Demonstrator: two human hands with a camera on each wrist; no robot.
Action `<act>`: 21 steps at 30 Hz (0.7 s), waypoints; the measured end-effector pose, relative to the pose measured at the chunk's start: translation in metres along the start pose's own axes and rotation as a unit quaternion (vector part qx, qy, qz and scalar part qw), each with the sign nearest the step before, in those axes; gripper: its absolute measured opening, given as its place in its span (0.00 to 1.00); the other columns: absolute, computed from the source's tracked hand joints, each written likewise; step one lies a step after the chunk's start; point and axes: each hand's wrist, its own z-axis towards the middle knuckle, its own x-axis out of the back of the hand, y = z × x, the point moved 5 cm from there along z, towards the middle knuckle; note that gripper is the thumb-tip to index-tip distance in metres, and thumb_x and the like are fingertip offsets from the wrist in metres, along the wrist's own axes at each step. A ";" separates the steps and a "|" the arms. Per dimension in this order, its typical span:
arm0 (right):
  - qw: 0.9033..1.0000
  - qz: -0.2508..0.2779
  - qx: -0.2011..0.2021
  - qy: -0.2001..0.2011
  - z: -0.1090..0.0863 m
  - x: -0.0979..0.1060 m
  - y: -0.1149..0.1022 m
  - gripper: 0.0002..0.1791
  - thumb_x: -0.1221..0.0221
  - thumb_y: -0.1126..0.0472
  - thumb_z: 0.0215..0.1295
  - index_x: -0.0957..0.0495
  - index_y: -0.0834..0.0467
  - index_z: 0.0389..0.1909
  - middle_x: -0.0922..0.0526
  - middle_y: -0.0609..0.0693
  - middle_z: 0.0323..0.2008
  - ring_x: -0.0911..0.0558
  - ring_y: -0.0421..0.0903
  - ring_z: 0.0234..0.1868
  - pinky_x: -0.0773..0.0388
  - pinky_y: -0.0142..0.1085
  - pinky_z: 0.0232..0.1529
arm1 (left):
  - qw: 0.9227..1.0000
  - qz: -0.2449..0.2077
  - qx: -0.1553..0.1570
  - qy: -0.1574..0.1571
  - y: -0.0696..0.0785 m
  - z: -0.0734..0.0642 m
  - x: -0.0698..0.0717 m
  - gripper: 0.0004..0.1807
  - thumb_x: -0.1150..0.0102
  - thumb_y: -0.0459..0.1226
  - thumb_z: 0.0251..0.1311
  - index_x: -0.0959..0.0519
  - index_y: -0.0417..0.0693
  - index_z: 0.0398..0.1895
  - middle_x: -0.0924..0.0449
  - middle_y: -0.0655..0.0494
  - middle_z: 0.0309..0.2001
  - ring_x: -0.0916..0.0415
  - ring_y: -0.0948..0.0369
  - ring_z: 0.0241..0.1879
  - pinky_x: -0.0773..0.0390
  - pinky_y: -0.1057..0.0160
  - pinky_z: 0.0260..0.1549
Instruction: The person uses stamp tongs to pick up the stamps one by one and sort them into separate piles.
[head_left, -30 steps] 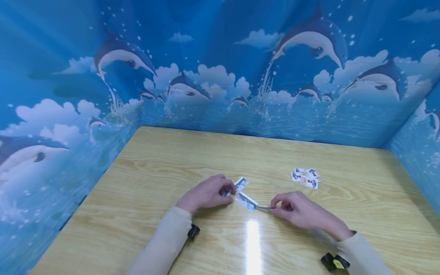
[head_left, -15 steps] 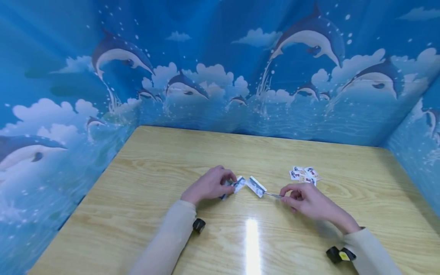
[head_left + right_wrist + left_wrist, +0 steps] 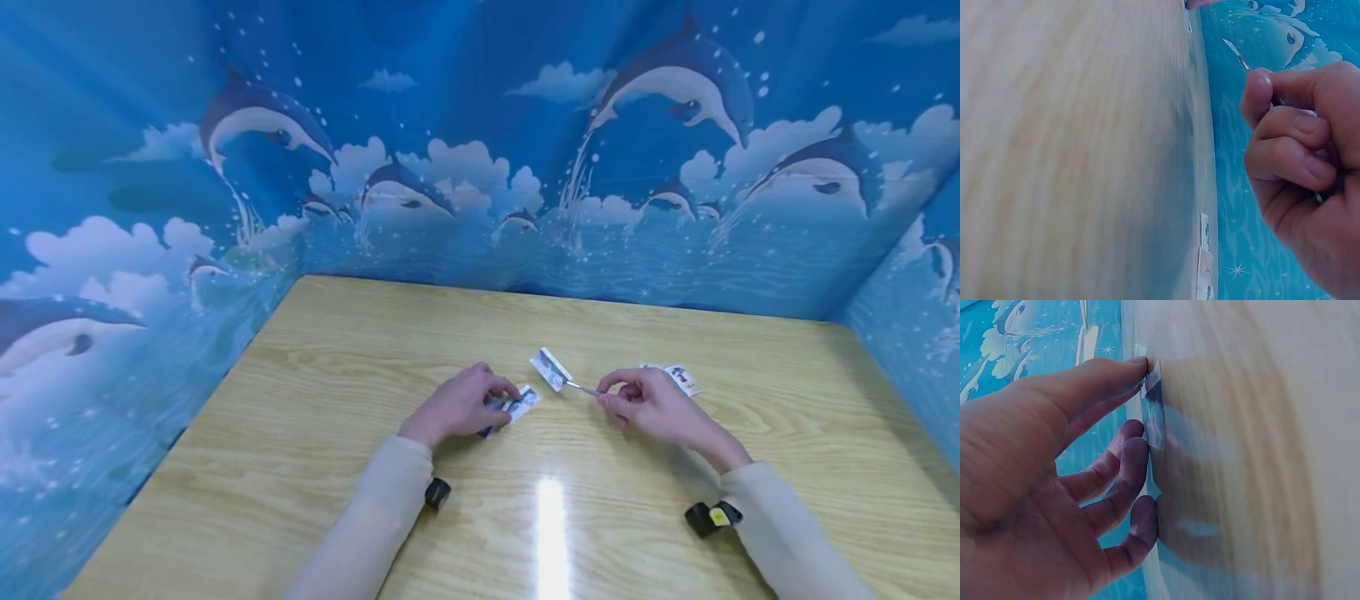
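My right hand pinches a pair of slim metal tweezers between thumb and forefinger, the other fingers curled in. At the tweezers' tip hangs a small rectangular paper piece, white along one edge with a grey-blue print. In the right wrist view the tweezers point up and away from the tabletop. My left hand rests on the table, thumb and fingertips pressing on a printed paper strip. That strip lies flat in the left wrist view; part of it is hidden under the fingers.
Several small printed paper squares lie at the right, partly hidden behind my right hand. The wooden table ends against a blue dolphin-print curtain at the back and left. A light reflection shines near the front.
The tweezers and the paper piece have moved up and away from the left hand's strip, towards the back of the table. The left hand has shifted slightly and now stays over its strip.
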 end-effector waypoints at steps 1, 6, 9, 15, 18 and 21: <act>1.000 0.003 -0.005 -0.002 0.002 0.000 0.000 0.10 0.41 0.59 0.74 0.18 0.60 0.47 0.22 0.49 0.17 0.35 0.37 0.15 0.39 0.31 0.18 | 1.000 0.000 0.001 -0.001 0.000 -0.001 0.000 0.19 0.32 0.45 0.64 0.17 0.64 0.58 0.25 0.56 0.47 0.29 0.61 0.40 0.27 0.60 0.42; 0.999 0.015 -0.031 -0.012 0.013 -0.003 0.000 0.10 0.42 0.58 0.75 0.18 0.59 0.48 0.22 0.50 0.19 0.34 0.39 0.16 0.37 0.31 0.19 | 1.000 -0.005 0.004 -0.004 0.001 -0.006 -0.002 0.18 0.31 0.44 0.64 0.16 0.63 0.57 0.24 0.56 0.49 0.28 0.61 0.42 0.26 0.59 0.45; 0.999 0.013 -0.033 -0.013 0.019 -0.004 -0.002 0.10 0.41 0.57 0.74 0.18 0.58 0.48 0.23 0.50 0.18 0.34 0.39 0.17 0.37 0.31 0.19 | 1.000 -0.004 -0.001 -0.002 0.002 -0.011 -0.003 0.18 0.30 0.44 0.63 0.16 0.62 0.56 0.24 0.55 0.50 0.28 0.61 0.42 0.25 0.59 0.45; 0.999 0.016 -0.032 -0.016 0.031 -0.008 -0.006 0.11 0.41 0.57 0.74 0.17 0.59 0.49 0.23 0.50 0.19 0.34 0.39 0.16 0.38 0.32 0.18 | 1.000 0.000 -0.011 0.010 0.003 -0.014 -0.002 0.18 0.30 0.43 0.62 0.15 0.61 0.56 0.24 0.56 0.47 0.30 0.62 0.40 0.27 0.61 0.40; 1.000 0.008 -0.026 -0.013 0.039 -0.010 -0.010 0.11 0.41 0.57 0.74 0.17 0.59 0.48 0.22 0.51 0.18 0.34 0.39 0.16 0.38 0.32 0.18 | 1.000 -0.003 -0.011 0.011 0.003 -0.014 -0.002 0.18 0.30 0.43 0.62 0.15 0.61 0.56 0.24 0.56 0.47 0.30 0.62 0.39 0.27 0.61 0.40; 1.000 -0.001 -0.027 -0.008 0.046 -0.012 -0.013 0.11 0.41 0.57 0.74 0.17 0.59 0.47 0.21 0.52 0.18 0.33 0.41 0.16 0.37 0.32 0.19 | 1.000 -0.002 -0.006 0.010 0.003 -0.014 -0.002 0.18 0.30 0.43 0.62 0.15 0.61 0.56 0.24 0.57 0.47 0.29 0.63 0.39 0.27 0.62 0.40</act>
